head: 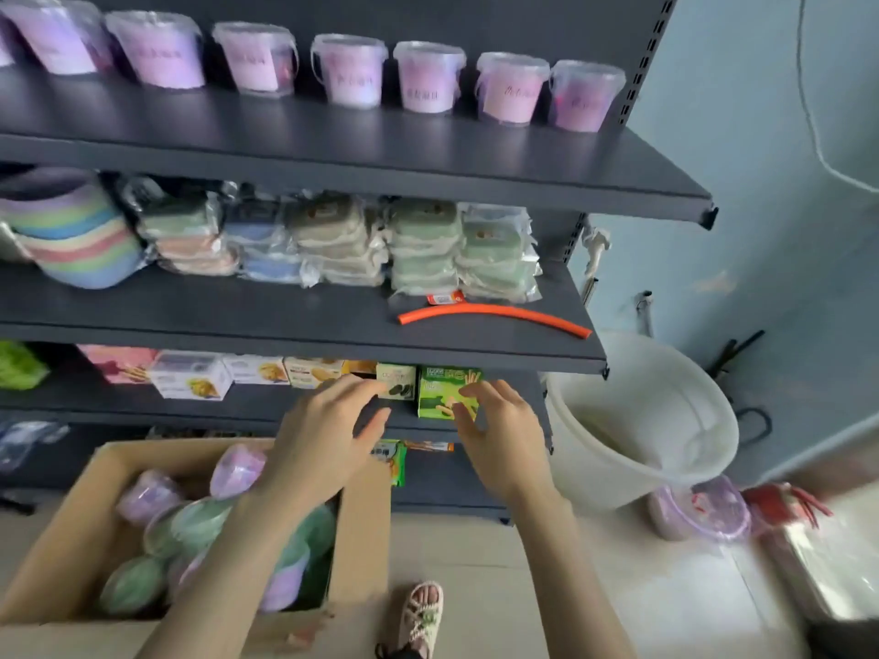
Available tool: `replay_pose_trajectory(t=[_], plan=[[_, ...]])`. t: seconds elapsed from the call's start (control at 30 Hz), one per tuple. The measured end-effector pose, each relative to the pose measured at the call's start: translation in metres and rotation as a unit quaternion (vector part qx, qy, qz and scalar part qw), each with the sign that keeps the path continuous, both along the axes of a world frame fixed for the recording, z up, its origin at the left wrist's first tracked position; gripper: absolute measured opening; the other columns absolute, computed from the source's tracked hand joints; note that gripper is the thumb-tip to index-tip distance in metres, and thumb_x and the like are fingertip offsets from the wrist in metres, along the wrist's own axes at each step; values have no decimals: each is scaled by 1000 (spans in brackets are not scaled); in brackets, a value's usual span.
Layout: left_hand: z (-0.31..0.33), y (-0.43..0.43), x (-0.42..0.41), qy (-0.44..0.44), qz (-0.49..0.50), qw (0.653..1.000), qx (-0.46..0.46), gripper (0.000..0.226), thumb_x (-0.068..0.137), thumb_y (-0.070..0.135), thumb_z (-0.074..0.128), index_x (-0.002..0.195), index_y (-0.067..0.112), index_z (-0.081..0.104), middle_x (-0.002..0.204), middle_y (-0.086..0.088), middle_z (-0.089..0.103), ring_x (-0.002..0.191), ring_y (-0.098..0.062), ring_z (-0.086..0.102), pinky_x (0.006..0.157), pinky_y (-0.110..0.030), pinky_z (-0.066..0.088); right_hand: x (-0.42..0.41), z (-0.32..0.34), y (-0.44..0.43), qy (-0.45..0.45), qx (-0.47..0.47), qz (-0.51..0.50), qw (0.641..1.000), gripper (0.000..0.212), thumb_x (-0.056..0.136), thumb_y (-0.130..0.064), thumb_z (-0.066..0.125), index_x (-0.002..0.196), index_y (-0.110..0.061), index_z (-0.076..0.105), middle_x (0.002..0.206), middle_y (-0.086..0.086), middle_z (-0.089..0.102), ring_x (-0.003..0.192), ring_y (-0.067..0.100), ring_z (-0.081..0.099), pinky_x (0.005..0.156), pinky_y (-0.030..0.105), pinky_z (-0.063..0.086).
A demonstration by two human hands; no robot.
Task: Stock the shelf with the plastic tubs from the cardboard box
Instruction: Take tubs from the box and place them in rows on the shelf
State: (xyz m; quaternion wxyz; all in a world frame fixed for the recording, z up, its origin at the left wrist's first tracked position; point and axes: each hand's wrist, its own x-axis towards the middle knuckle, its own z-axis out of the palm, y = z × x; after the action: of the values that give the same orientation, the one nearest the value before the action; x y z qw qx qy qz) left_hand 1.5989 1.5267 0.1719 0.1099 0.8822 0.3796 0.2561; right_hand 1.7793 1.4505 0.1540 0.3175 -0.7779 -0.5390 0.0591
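Note:
An open cardboard box (361, 539) stands on the floor at lower left, holding several purple and green plastic tubs (157, 497). A row of several clear tubs with pink labels (349, 71) lines the back of the top dark shelf (380, 154). My left hand (318, 439) hovers above the box's far right corner, fingers spread and holding nothing. Beside it, my right hand (504, 435) is also open and empty, in front of a green snack box (442, 390) on the third shelf.
The second shelf carries stacked wrapped packs (423, 244), nested coloured bowls (71, 230) and an orange tube (494, 313). Snack boxes (190, 375) fill the third shelf. A white bucket (642, 420), a purple-lidded tub (704, 511) and a metal tray (832, 563) sit on the floor at right. My sandalled foot (421, 615) is beside the box.

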Motion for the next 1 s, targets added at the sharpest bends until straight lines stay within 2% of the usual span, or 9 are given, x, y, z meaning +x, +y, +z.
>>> replay_pose_trajectory(t=[0.13, 0.23, 0.37, 0.5, 0.6, 0.73, 0.83, 1.0], plan=[[-15, -28, -47, 21, 6, 999, -30, 27, 84, 19, 68, 110, 11, 67, 101, -3, 68, 83, -24, 66, 70, -25, 44, -46, -17, -22, 25, -26, 8, 999, 19, 92, -20, 57, 107, -12, 66, 109, 4, 62, 100, 26, 56, 72, 34, 47], [-16, -32, -82, 10, 22, 999, -49, 28, 85, 19, 66, 111, 11, 66, 102, -4, 69, 87, -23, 65, 75, -28, 46, -82, -21, -22, 30, -32, 26, 999, 21, 93, -20, 56, 110, -11, 64, 112, 3, 61, 98, 25, 56, 74, 35, 49], [-21, -26, -149, -21, 48, 998, -41, 21, 77, 9, 72, 98, 9, 68, 88, -5, 70, 77, -25, 66, 72, -32, 50, -145, -29, -8, 45, -37, 50, 997, 24, 93, -22, 54, 115, -15, 62, 115, 3, 61, 104, 26, 55, 78, 36, 48], [-50, -15, -240, -37, 92, 991, -89, 22, 83, 15, 67, 104, 9, 67, 94, -5, 71, 82, -24, 66, 69, -32, 53, -227, -52, 18, 49, -73, 86, 992, 23, 92, -22, 55, 115, -18, 60, 117, 3, 60, 112, 27, 52, 77, 35, 45], [-77, -8, -311, -28, 100, 983, -152, 27, 80, 12, 70, 107, 11, 66, 100, -2, 70, 87, -21, 66, 72, -31, 53, -295, -75, 33, 57, -126, 94, 986, 30, 93, -25, 54, 122, -20, 57, 121, 4, 58, 109, 27, 55, 79, 35, 47], [-106, 13, -379, -7, 115, 972, -205, 27, 76, 5, 73, 102, 10, 68, 96, -1, 70, 85, -21, 66, 71, -19, 44, -365, -103, 59, 88, -175, 110, 974, 34, 92, -19, 55, 126, -14, 55, 127, 7, 57, 112, 29, 55, 84, 38, 47], [-122, 37, -405, -5, 126, 965, -230, 27, 78, 6, 71, 104, 11, 67, 100, 1, 70, 87, -17, 65, 68, -11, 38, -390, -117, 83, 105, -194, 101, 970, 33, 92, -19, 56, 125, -12, 56, 124, 9, 58, 108, 31, 56, 80, 39, 48], [-162, 92, -414, -20, 147, 951, -271, 27, 83, 11, 67, 110, 13, 66, 97, -1, 70, 90, -17, 65, 74, -23, 47, -400, -151, 134, 132, -215, 63, 966, 33, 91, -18, 57, 125, -14, 57, 126, 7, 59, 108, 28, 58, 83, 37, 49]])
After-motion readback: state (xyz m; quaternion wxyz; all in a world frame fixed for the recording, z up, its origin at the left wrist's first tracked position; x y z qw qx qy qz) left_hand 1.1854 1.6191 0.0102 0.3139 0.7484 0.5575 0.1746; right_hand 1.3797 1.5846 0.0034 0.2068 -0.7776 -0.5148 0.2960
